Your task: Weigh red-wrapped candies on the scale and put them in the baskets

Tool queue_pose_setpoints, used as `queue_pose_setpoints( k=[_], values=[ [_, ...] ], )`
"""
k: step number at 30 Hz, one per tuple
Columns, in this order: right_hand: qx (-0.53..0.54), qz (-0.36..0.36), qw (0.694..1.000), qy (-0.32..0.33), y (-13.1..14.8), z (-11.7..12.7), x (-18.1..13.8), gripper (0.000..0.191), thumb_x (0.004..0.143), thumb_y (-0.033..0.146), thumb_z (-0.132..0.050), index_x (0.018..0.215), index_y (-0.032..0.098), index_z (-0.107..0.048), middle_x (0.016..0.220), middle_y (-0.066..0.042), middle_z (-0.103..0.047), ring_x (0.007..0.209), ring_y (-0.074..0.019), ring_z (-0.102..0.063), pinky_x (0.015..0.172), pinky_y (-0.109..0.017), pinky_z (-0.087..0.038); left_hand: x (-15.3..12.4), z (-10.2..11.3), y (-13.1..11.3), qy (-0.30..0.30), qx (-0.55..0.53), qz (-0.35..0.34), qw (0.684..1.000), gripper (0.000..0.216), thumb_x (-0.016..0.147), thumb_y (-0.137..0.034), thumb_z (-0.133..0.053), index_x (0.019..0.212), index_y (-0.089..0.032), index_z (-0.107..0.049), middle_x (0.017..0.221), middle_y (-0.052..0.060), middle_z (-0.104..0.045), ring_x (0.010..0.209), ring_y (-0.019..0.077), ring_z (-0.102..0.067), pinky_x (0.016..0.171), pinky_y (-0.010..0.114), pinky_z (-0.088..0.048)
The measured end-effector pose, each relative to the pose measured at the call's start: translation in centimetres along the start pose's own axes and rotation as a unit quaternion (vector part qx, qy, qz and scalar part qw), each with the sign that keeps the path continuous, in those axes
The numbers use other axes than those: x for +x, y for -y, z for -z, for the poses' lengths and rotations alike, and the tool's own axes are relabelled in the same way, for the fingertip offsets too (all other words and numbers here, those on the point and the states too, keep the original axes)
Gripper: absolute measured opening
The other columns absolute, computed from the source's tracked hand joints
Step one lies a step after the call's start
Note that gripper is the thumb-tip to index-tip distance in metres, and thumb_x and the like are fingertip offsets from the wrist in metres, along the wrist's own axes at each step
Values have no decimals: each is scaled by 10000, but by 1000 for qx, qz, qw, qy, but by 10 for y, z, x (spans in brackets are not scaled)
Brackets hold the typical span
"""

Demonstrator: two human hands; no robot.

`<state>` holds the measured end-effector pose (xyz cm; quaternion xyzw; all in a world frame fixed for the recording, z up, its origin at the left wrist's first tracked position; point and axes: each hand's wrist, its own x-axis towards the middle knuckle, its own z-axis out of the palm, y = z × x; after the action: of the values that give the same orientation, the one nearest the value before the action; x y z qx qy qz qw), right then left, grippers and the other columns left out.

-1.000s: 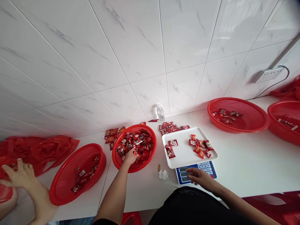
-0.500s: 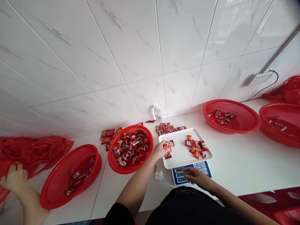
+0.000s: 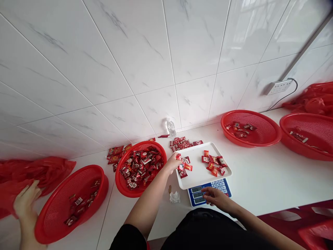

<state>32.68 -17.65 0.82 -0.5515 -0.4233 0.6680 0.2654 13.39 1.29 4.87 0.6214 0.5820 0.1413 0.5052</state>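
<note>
My left hand (image 3: 172, 163) is over the left edge of the white tray (image 3: 195, 180), its fingers closed on small red wrapped candies (image 3: 178, 157). Beside its fingertips a few candies (image 3: 187, 167) lie on the tray. A second cluster of wrapped candies (image 3: 213, 163) rests on the tray's right side. The tray sits on a blue scale (image 3: 195, 201) with displays and a keypad. Over the scale's front my right hand (image 3: 216, 197) hovers, empty, with fingers apart. Left of the tray stands a red basket (image 3: 118, 185) full of candies.
Another red basket (image 3: 41, 227) is at the left, near a co-worker's hand (image 3: 27, 201) on red plastic bags (image 3: 57, 168). Two more baskets, one at the back right (image 3: 270, 135), hold some candies. Loose candies (image 3: 182, 142), a clear bottle (image 3: 171, 128) and crumpled tissue (image 3: 175, 197) lie around.
My left hand has drawn slightly back to the left, and more candies show on the tray's left side. My right hand stays over the scale. The co-worker's hand has shifted right.
</note>
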Motion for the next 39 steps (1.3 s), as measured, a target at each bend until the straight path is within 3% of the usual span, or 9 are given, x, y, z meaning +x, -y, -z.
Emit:
queue_pose_setpoints(
  k=[7,15,20,27,32,35,39],
  values=[
    [5,7,1000,1,-2,3,2,368,764,423,-571,1046,186,-569,819,-24,-612,739,-169,-595,661,-304,-473,18,-4,13,-87,-29,-12,996,244,770,-244,-576,1008,-194,-562,958,54,-650,763,137,-617,649,221,-471],
    [13,-2,1000,-1,-2,1,0,355,757,414,-580,1030,187,-567,831,-28,-606,732,-167,-592,663,-310,-477,25,4,15,-179,-17,-70,981,313,845,-278,-507,1149,-212,-478,1097,89,-613,819,142,-616,670,242,-478],
    [6,-1,1000,-3,1,-2,3,351,757,405,-579,1032,185,-571,803,-19,-601,729,-166,-590,673,-318,-476,32,3,16,-164,118,-112,973,339,856,-262,-473,1188,-205,-503,1121,85,-617,938,168,-597,781,276,-459],
    [-11,11,1000,-6,-4,-1,0,374,769,415,-556,1056,177,-566,846,-34,-625,746,-173,-610,676,-315,-488,39,5,25,-105,191,-119,969,315,806,-263,-544,1112,-239,-616,1134,61,-627,1098,250,-506,921,362,-377],
    [-58,52,994,-72,0,11,0,344,805,415,-500,1075,213,-572,926,-43,-651,812,-191,-627,730,-327,-502,23,3,23,-123,201,-152,960,347,865,-304,-444,1176,-207,-563,1216,79,-568,1164,232,-450,994,374,-320],
    [-163,87,966,-183,3,30,8,370,840,425,-429,1135,232,-540,1074,-75,-614,948,-228,-600,788,-364,-499,-3,0,23,-163,145,-200,955,348,886,-349,-397,1155,-201,-561,1169,86,-587,1112,211,-501,978,363,-351],
    [-382,137,852,-331,1,58,29,505,824,472,-443,1283,260,-426,1417,-92,-323,1303,-305,-283,1005,-482,-336,-49,-12,38,-166,20,-201,965,343,864,-398,-438,1120,-212,-571,1119,84,-612,1057,212,-552,936,362,-402]
  ],
)
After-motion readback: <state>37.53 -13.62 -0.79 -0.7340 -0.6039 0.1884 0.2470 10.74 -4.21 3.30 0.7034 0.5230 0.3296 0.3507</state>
